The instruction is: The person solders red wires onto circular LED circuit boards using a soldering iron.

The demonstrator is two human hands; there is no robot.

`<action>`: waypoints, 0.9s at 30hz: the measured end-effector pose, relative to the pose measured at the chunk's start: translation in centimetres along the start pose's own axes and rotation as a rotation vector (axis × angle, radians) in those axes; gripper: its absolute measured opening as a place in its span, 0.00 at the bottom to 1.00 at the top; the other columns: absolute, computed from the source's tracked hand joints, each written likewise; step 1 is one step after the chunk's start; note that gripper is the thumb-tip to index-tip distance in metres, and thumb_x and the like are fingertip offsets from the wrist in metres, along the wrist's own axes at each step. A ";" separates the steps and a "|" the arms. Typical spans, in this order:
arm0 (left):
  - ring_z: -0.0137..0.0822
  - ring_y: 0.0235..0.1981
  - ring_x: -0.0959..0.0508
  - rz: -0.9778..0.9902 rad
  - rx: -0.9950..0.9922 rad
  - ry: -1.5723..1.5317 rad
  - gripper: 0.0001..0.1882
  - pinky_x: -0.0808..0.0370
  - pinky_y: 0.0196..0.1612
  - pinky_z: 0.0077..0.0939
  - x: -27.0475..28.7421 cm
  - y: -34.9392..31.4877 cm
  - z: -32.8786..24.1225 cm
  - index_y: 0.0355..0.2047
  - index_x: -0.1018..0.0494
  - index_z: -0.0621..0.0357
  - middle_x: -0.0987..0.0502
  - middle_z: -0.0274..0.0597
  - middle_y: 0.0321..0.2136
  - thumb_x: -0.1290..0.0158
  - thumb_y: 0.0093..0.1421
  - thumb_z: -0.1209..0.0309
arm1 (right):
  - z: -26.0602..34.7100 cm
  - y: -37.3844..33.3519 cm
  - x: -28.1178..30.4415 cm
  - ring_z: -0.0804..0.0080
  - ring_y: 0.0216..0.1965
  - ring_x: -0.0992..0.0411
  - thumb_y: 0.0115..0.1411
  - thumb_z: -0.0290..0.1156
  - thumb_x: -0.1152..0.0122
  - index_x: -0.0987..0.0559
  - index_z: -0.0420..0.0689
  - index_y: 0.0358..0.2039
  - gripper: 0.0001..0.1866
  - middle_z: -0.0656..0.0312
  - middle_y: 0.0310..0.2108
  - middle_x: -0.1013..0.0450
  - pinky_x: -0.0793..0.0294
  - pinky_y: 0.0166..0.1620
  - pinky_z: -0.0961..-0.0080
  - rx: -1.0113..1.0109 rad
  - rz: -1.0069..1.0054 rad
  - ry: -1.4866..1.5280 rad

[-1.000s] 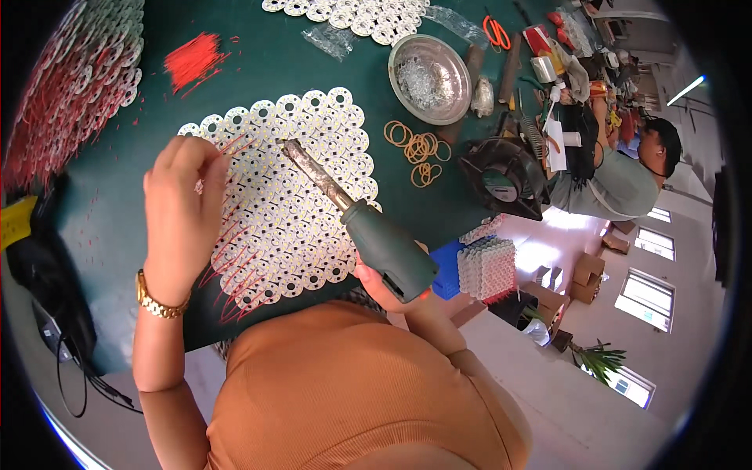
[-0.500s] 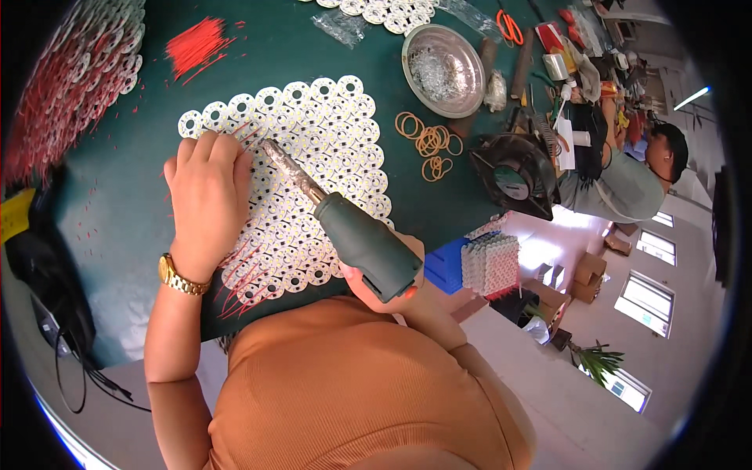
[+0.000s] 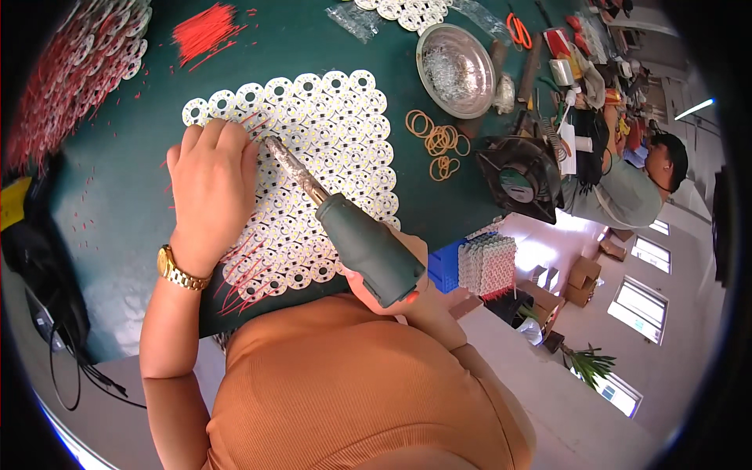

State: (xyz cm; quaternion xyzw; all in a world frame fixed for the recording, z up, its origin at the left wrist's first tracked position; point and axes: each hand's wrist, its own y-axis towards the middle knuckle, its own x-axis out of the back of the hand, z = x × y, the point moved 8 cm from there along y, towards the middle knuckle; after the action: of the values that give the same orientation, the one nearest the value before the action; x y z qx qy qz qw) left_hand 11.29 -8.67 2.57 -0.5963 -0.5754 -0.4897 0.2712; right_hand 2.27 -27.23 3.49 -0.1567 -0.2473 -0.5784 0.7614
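A sheet of round white circuit boards [image 3: 337, 129], joined in rows, lies on the green table. Over its left side, my left hand [image 3: 211, 184] bends its fingers down against the boards; what they pinch is hidden beneath them. Short red wires [image 3: 249, 266] stick out over the sheet's lower left boards, and a few show beside my fingertips. My right hand [image 3: 362, 286], partly covered by the tool, is closed round the dark green handle of a soldering iron [image 3: 364, 243]. The iron's metal tip points up and left, at the boards just right of my left fingers.
A pile of red wires [image 3: 205, 33] lies beyond the sheet. Stacked wired boards [image 3: 86, 70] stand at far left. To the right are rubber bands [image 3: 442, 139], a metal bowl [image 3: 454, 74], a black fan [image 3: 517, 176] and orange-handled scissors [image 3: 518, 31]. Another person [image 3: 627, 184] sits beyond.
The view has shifted slightly. Both hands stay nearly where they were, with the iron's tip still beside my left fingers.
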 end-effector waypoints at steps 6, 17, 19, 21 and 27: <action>0.43 0.33 0.30 0.010 0.008 0.023 0.04 0.38 0.37 0.37 -0.1 -0.1 0.1 0.29 0.30 0.56 0.28 0.39 0.29 0.45 0.57 0.73 | 0.4 0.2 -0.1 0.62 0.25 0.25 0.41 0.27 0.31 0.23 0.44 0.31 0.14 0.60 0.27 0.28 0.26 0.29 0.73 0.053 0.054 -0.047; 0.44 0.34 0.29 0.038 -0.001 0.028 0.04 0.36 0.37 0.38 -0.1 0.0 -0.2 0.30 0.30 0.56 0.28 0.39 0.29 0.46 0.57 0.73 | 0.1 -1.3 0.4 0.61 0.25 0.26 0.43 0.31 0.33 0.21 0.48 0.32 0.13 0.60 0.31 0.24 0.26 0.28 0.71 0.137 -0.054 -0.209; 0.44 0.34 0.29 0.049 0.007 0.033 0.04 0.36 0.37 0.38 -0.1 -0.1 -0.1 0.30 0.30 0.56 0.28 0.40 0.29 0.45 0.57 0.72 | -0.7 -1.6 0.5 0.60 0.26 0.25 0.43 0.31 0.33 0.20 0.48 0.33 0.13 0.60 0.32 0.24 0.25 0.28 0.70 0.082 -0.060 -0.192; 0.45 0.33 0.28 0.006 0.010 0.020 0.03 0.34 0.36 0.39 0.3 -0.3 0.1 0.32 0.29 0.58 0.28 0.41 0.30 0.46 0.58 0.74 | -0.8 -1.7 0.8 0.59 0.27 0.25 0.43 0.32 0.32 0.21 0.49 0.34 0.15 0.61 0.31 0.24 0.25 0.29 0.70 0.090 -0.086 -0.107; 0.41 0.25 0.26 -0.121 0.082 -0.285 0.04 0.31 0.29 0.34 3.5 0.1 0.3 0.32 0.25 0.59 0.29 0.43 0.25 0.42 0.55 0.76 | -2.2 -3.9 0.8 0.65 0.25 0.26 0.50 0.31 0.37 0.21 0.49 0.28 0.04 0.64 0.24 0.24 0.26 0.29 0.70 -0.086 -0.037 -0.210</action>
State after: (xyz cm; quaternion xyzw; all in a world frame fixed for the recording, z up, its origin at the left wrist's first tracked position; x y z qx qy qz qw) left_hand 10.97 -6.97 5.58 -0.6124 -0.6625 -0.3916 0.1808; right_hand -0.87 -30.14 1.95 -0.2440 -0.3036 -0.5829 0.7131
